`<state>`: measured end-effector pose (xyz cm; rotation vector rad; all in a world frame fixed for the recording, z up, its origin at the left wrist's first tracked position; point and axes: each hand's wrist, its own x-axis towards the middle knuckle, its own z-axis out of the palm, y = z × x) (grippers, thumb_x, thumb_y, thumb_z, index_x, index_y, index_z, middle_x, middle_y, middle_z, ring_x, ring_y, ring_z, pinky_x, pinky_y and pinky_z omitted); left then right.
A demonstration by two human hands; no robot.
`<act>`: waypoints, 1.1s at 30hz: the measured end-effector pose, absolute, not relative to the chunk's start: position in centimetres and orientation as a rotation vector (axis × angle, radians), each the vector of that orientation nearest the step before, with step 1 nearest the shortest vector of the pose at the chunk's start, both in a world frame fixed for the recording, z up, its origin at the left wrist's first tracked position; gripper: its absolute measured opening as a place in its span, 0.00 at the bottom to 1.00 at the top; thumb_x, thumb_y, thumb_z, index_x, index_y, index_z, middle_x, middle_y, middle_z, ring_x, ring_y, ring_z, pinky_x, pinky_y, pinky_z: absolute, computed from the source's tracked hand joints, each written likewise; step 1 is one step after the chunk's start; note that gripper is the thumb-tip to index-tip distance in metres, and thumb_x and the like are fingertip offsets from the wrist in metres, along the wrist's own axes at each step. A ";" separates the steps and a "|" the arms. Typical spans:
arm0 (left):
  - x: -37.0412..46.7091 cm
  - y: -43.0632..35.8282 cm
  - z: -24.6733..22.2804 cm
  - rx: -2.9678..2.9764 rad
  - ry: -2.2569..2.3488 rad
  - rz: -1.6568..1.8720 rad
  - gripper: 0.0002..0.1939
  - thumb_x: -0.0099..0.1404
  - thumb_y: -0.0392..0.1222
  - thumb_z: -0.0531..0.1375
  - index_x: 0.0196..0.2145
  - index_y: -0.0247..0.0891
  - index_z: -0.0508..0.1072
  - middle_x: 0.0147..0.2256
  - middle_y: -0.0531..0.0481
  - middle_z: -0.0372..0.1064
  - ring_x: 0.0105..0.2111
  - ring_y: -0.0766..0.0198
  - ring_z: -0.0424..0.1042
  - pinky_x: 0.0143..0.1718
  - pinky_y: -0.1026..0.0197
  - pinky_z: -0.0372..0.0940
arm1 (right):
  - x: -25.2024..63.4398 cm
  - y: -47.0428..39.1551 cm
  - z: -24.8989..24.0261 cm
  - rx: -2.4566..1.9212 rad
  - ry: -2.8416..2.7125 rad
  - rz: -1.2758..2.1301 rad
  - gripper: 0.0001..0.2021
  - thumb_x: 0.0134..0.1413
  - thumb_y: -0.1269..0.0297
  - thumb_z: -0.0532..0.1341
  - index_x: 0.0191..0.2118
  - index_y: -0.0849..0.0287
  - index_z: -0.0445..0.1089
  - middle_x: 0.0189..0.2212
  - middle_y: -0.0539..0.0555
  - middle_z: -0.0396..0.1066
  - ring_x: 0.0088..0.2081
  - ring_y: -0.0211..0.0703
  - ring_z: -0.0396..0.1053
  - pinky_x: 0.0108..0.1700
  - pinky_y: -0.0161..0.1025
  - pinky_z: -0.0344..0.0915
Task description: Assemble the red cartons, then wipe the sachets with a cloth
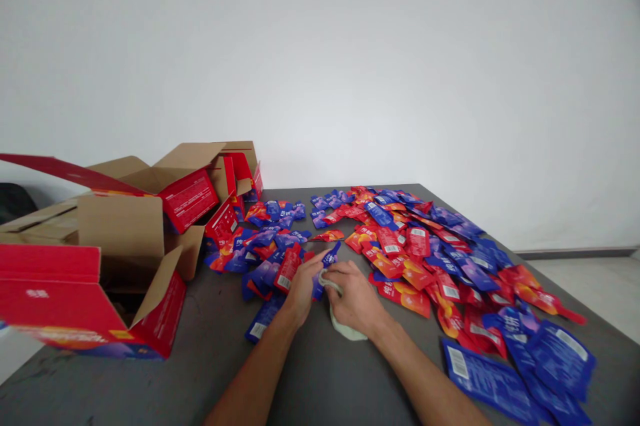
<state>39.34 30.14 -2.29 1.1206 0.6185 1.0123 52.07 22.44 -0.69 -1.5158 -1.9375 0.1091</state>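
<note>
Near the middle of the table, my left hand (301,287) is closed on a blue pouch (331,257), whose top sticks up past the fingers. My right hand (351,296) grips a pale cloth (347,331) and presses it against the pouch's right side. The cloth hangs down onto the table below my right hand. Beside my left hand lie a red pouch (289,269) and a blue pouch (264,319). The lower part of the held pouch is mostly hidden by my hands.
Open red cartons (55,306) stand on the left of the dark table (210,373). A smaller group of red and blue pouches (270,237) lies beside them. A large spread of pouches (417,243) covers the right side. A white wall (340,66) rises behind.
</note>
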 end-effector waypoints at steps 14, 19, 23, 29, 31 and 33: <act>37.4 31.2 -2.2 2.214 1.401 1.073 0.24 0.61 0.35 0.58 0.55 0.36 0.71 0.61 0.36 0.61 0.63 0.48 0.57 0.64 0.45 0.51 | 51.2 22.4 -1.4 -1.760 -1.890 -0.170 0.21 0.50 0.76 0.58 0.50 0.58 0.73 0.57 0.61 0.65 0.59 0.62 0.54 0.59 0.58 0.55; 34.3 30.9 -1.7 2.451 1.732 0.792 0.24 0.61 0.38 0.58 0.55 0.35 0.71 0.64 0.33 0.55 0.66 0.39 0.47 0.64 0.36 0.45 | 48.6 23.3 -3.0 -1.681 -2.015 0.123 0.26 0.52 0.74 0.56 0.59 0.64 0.65 0.60 0.64 0.63 0.58 0.54 0.61 0.60 0.48 0.58; 31.4 28.3 -3.5 2.677 1.464 0.613 0.34 0.60 0.47 0.61 0.63 0.42 0.63 0.69 0.36 0.46 0.69 0.39 0.40 0.65 0.35 0.39 | 48.1 24.6 -4.4 -1.775 -2.119 0.257 0.38 0.48 0.68 0.61 0.67 0.69 0.53 0.65 0.70 0.55 0.65 0.60 0.52 0.63 0.52 0.53; 29.2 26.9 -6.0 2.758 1.386 0.664 0.32 0.66 0.50 0.56 0.66 0.50 0.57 0.69 0.45 0.47 0.70 0.47 0.39 0.67 0.37 0.35 | 46.9 25.9 -4.8 -1.921 -2.123 0.363 0.39 0.52 0.65 0.59 0.70 0.57 0.47 0.68 0.67 0.48 0.67 0.66 0.46 0.61 0.62 0.50; 28.8 27.4 -5.9 2.775 1.389 0.701 0.29 0.68 0.49 0.54 0.65 0.51 0.59 0.69 0.46 0.49 0.69 0.48 0.42 0.67 0.38 0.36 | 46.2 26.3 -4.9 -1.912 -2.141 0.377 0.39 0.52 0.65 0.58 0.69 0.56 0.47 0.69 0.66 0.47 0.68 0.65 0.44 0.61 0.62 0.49; 28.1 28.1 -5.6 2.792 1.393 0.729 0.25 0.69 0.48 0.53 0.63 0.51 0.63 0.68 0.46 0.51 0.69 0.49 0.44 0.67 0.39 0.36 | 45.3 26.8 -5.0 -1.911 -2.158 0.388 0.38 0.52 0.65 0.58 0.69 0.57 0.47 0.69 0.66 0.46 0.68 0.64 0.43 0.61 0.63 0.49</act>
